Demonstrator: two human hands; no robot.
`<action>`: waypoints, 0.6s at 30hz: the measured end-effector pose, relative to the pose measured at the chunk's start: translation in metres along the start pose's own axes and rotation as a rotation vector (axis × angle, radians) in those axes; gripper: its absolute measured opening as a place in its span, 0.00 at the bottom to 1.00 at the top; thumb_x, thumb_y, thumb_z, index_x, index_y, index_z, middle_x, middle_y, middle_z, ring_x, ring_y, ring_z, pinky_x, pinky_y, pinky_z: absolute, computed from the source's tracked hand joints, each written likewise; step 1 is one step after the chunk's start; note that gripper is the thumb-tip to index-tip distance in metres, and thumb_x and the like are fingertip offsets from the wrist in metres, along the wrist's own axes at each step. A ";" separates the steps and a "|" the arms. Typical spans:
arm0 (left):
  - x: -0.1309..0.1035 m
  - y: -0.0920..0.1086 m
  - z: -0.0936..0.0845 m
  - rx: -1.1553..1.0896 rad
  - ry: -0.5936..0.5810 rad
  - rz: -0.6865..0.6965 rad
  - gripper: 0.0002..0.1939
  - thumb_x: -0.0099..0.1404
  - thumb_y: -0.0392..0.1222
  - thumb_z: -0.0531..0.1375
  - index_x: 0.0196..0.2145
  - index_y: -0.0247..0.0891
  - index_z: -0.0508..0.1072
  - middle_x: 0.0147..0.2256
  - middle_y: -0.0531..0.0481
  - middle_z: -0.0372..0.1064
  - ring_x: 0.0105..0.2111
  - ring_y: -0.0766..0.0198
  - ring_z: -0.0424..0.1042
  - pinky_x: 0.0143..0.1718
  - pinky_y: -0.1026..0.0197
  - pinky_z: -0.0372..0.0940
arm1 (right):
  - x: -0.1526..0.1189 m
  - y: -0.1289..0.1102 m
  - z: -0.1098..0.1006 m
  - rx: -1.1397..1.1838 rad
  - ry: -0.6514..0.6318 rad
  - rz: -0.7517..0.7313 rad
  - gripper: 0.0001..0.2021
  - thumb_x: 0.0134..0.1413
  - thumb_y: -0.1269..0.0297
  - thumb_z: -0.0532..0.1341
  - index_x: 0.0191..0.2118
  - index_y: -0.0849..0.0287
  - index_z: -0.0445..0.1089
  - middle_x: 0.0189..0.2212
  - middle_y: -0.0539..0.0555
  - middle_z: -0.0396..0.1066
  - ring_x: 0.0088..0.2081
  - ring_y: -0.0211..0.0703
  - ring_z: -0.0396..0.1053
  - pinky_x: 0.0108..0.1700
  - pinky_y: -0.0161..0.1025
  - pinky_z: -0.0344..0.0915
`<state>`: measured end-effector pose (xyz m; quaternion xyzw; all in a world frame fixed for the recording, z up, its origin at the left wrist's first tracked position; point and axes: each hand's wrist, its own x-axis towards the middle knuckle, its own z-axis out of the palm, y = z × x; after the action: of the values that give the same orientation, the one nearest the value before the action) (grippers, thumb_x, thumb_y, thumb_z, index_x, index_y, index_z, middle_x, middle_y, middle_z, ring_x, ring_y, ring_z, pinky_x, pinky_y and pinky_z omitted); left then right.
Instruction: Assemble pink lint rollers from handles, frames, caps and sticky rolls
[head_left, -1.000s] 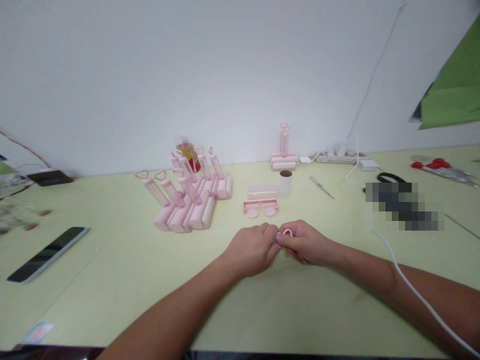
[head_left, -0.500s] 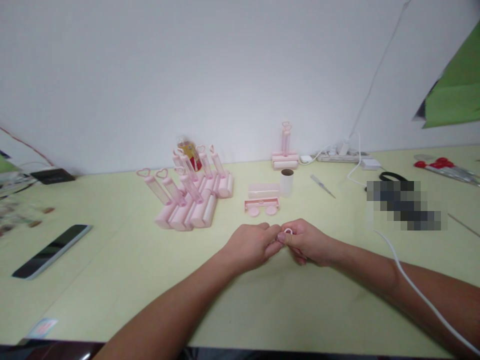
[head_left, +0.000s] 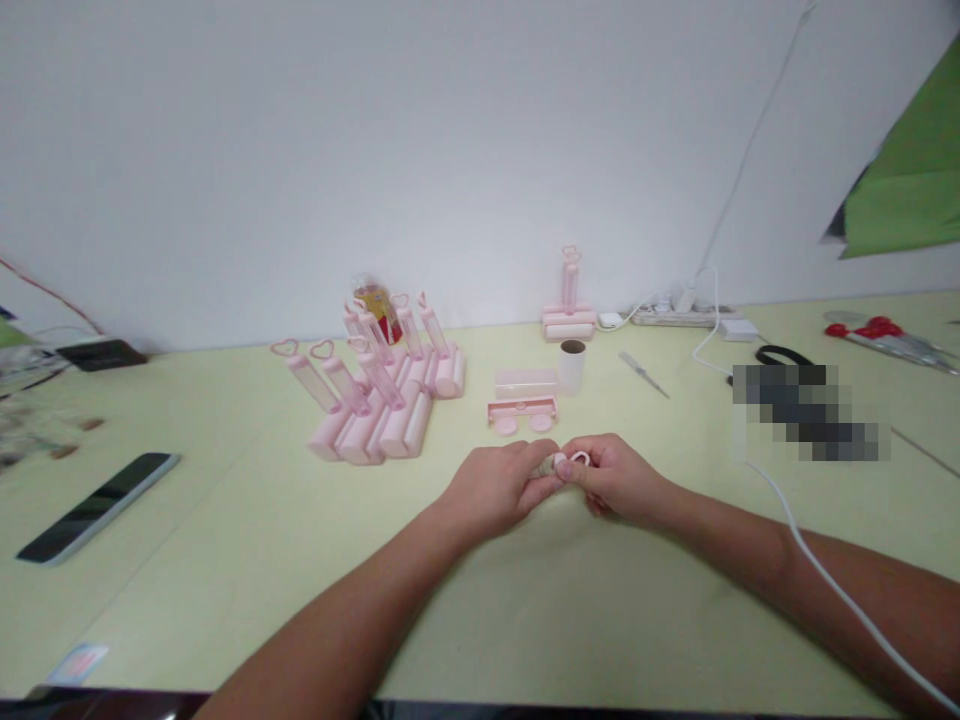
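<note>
My left hand is closed around a clear-looking lint roller handle, most of which the fingers hide. At the handle's right end, my right hand pinches a pink heart-shaped loop cap between thumb and fingers. The two hands almost touch, low over the table. Just beyond them lies an open pink roller case with two round discs in front of it. Behind that are a translucent pink cover and an upright white roll with a brown core.
Several pink lint rollers stand at left, before a yellow-red packet. More stand at the back. A phone lies far left. Tweezers, a power strip and red-handled scissors are at right. A white cable crosses my right forearm.
The fingers of my left hand have shifted, and more of the handle now shows between the hands. The heart-shaped loop has moved slightly right and up.
</note>
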<state>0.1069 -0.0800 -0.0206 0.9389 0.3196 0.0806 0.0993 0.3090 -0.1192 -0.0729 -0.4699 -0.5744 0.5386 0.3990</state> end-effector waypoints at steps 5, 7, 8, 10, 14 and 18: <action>0.001 -0.009 0.005 -0.096 0.066 -0.133 0.17 0.67 0.46 0.53 0.51 0.37 0.60 0.30 0.51 0.70 0.28 0.58 0.69 0.28 0.60 0.56 | 0.008 0.004 -0.012 -0.210 0.132 -0.077 0.15 0.58 0.51 0.60 0.37 0.60 0.71 0.20 0.46 0.65 0.19 0.34 0.60 0.20 0.31 0.55; 0.001 -0.012 0.004 -0.165 0.115 -0.139 0.14 0.65 0.39 0.52 0.48 0.37 0.60 0.31 0.50 0.69 0.29 0.59 0.68 0.29 0.60 0.57 | 0.012 0.004 -0.019 -0.359 0.201 -0.138 0.14 0.59 0.53 0.59 0.38 0.59 0.73 0.24 0.49 0.69 0.24 0.37 0.64 0.25 0.33 0.58; 0.001 -0.013 0.003 -0.201 0.142 -0.142 0.13 0.64 0.38 0.52 0.47 0.37 0.60 0.32 0.50 0.70 0.29 0.60 0.68 0.29 0.61 0.58 | 0.013 0.004 -0.023 -0.432 0.233 -0.154 0.14 0.59 0.54 0.58 0.38 0.59 0.74 0.25 0.49 0.70 0.26 0.39 0.65 0.28 0.34 0.59; 0.001 -0.015 0.001 -0.256 0.187 -0.159 0.12 0.65 0.39 0.52 0.47 0.38 0.61 0.34 0.49 0.71 0.29 0.61 0.68 0.30 0.61 0.59 | 0.017 0.003 -0.032 -0.559 0.279 -0.153 0.14 0.60 0.55 0.56 0.39 0.58 0.75 0.27 0.51 0.73 0.29 0.41 0.67 0.31 0.35 0.59; 0.003 -0.022 0.001 -0.264 0.236 -0.148 0.16 0.67 0.43 0.55 0.52 0.40 0.67 0.42 0.46 0.74 0.33 0.62 0.71 0.36 0.60 0.64 | 0.021 0.001 -0.046 -0.775 0.318 -0.091 0.14 0.59 0.56 0.57 0.38 0.58 0.76 0.29 0.53 0.76 0.30 0.43 0.69 0.31 0.36 0.56; 0.002 -0.027 0.003 -0.231 0.251 -0.111 0.17 0.67 0.45 0.56 0.52 0.43 0.73 0.48 0.46 0.73 0.44 0.58 0.73 0.47 0.58 0.65 | 0.025 -0.002 -0.051 -1.058 0.336 -0.042 0.17 0.59 0.54 0.56 0.28 0.59 0.74 0.26 0.56 0.74 0.28 0.43 0.67 0.30 0.38 0.51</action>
<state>0.0935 -0.0576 -0.0301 0.8847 0.3692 0.2280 0.1702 0.3521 -0.0827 -0.0672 -0.6740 -0.7043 0.0865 0.2054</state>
